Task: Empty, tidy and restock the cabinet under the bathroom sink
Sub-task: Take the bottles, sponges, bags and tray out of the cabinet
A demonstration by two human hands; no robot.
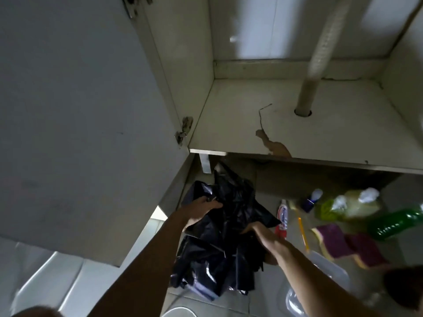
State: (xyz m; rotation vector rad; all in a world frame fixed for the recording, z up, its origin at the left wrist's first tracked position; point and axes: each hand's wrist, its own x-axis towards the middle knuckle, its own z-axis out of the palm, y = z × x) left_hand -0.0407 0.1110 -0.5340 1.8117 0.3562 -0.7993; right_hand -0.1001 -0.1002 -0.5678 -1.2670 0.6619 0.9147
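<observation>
A crumpled black plastic bag (229, 216) lies on the floor below the open cabinet. My left hand (201, 210) grips its upper left edge, and my right hand (263, 234) holds its right side. The cabinet floor (240, 124) above is bare, cracked and chipped near its front edge. A drain pipe (309, 88) passes down through a hole in it. On the floor to the right lie a toothpaste tube (282, 217), a green bottle (398, 221), a yellow-green bag (348, 207), a purple sponge cloth (348, 244) and a yellow stick (303, 232).
The left cabinet door (80, 122) stands wide open on its hinge (184, 131). A small dark blue bottle (312, 200) stands under the cabinet's front edge. A clear plastic container (325, 268) sits beside my right forearm. A white fixture (45, 275) fills the lower left.
</observation>
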